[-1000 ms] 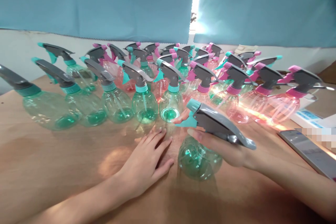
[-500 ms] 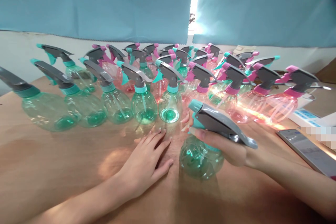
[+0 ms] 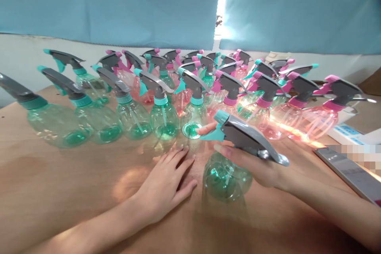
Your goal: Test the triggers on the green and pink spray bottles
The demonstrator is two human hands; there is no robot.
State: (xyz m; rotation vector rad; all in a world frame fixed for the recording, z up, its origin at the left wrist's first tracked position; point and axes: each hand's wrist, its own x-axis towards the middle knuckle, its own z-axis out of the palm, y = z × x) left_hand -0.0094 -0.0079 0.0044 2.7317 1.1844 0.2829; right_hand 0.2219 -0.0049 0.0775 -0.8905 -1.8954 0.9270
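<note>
My right hand (image 3: pixel 253 164) grips the grey and teal trigger head (image 3: pixel 244 137) of a clear green spray bottle (image 3: pixel 226 176) that stands on the brown table (image 3: pixel 59 190). My thumb runs along the head's near side and a fingertip shows by the teal trigger. To the bottle's left, my left hand (image 3: pixel 165 184) lies flat on the table with its fingers stretched out, holding nothing.
Several spray bottles stand in rows behind: green ones with teal collars (image 3: pixel 163 117) at the left and middle, pink ones (image 3: pixel 323 117) at the right. A phone (image 3: pixel 348 172) lies at the right edge. Blue curtains (image 3: pixel 119 4) hang behind, above a white ledge.
My right hand squeezed the teal trigger in half a second ago and has let it out again. The bottle has stayed in place. My left hand has not moved.
</note>
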